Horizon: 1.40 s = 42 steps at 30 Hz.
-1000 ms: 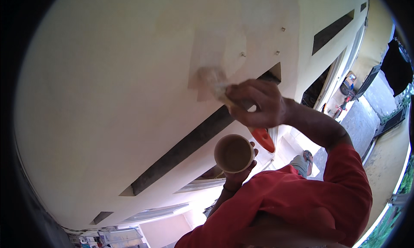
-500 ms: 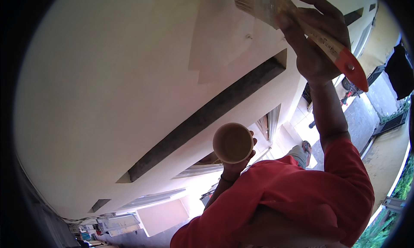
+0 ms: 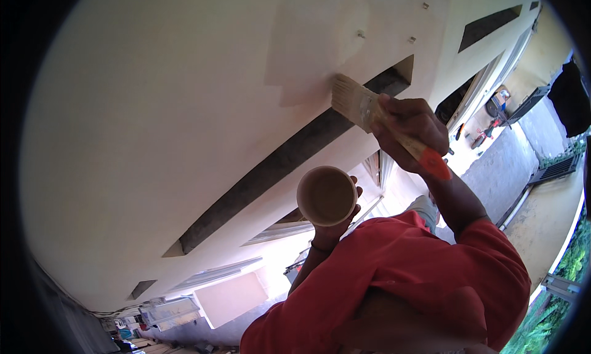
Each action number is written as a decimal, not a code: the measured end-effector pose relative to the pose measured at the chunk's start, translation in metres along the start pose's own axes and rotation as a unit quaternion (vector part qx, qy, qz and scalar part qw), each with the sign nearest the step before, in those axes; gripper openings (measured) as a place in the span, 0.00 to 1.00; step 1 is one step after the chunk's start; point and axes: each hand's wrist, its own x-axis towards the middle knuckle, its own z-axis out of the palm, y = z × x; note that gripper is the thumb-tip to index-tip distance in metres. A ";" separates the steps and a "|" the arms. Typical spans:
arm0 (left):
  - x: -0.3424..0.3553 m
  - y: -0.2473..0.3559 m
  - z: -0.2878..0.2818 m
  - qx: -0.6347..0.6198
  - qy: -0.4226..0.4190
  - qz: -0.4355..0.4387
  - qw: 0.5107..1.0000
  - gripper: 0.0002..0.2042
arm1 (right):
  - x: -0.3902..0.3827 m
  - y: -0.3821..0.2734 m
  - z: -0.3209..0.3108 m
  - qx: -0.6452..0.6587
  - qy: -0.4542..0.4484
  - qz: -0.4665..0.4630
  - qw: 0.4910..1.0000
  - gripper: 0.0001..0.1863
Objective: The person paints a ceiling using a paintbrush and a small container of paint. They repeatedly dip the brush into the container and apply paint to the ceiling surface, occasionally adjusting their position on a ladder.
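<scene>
My right hand (image 3: 415, 129) grips a wide paintbrush (image 3: 357, 105) by its wooden handle, whose end is orange-red. The pale bristles point left, close to the cream wall (image 3: 154, 114), at the lower edge of a darker, wet-looking patch (image 3: 301, 77). Whether the bristle tips touch the wall I cannot tell. Lower and to the left, my left hand (image 3: 332, 233) is wrapped round a round, light-coloured cup (image 3: 327, 196). Its mouth faces up, and a greyish-beige content or inner surface shows inside.
A long dark recess (image 3: 271, 160) runs slantwise across the wall, just behind the brush. Small fixings (image 3: 412, 40) stick out above it. Shorter recesses (image 3: 489, 28) lie farther along. At the right are a paved ground (image 3: 511, 163), a dark grate (image 3: 557, 169) and a red wheeled thing (image 3: 486, 132).
My right hand has come down and slightly left with the paintbrush, from the upper wall to beside the long recess. The cup in my left hand has shifted slightly up and left.
</scene>
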 end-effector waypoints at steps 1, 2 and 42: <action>0.000 -0.001 0.002 0.001 0.002 0.001 1.000 0.32 | 0.008 0.000 -0.002 0.033 0.002 -0.002 0.999 0.19; 0.002 -0.001 0.004 0.001 0.004 -0.001 1.000 0.32 | 0.014 0.001 -0.003 0.063 0.006 -0.005 0.998 0.19; -0.005 -0.004 0.007 0.011 0.010 -0.002 1.000 0.37 | 0.008 -0.023 0.040 -0.051 -0.103 -0.114 0.987 0.14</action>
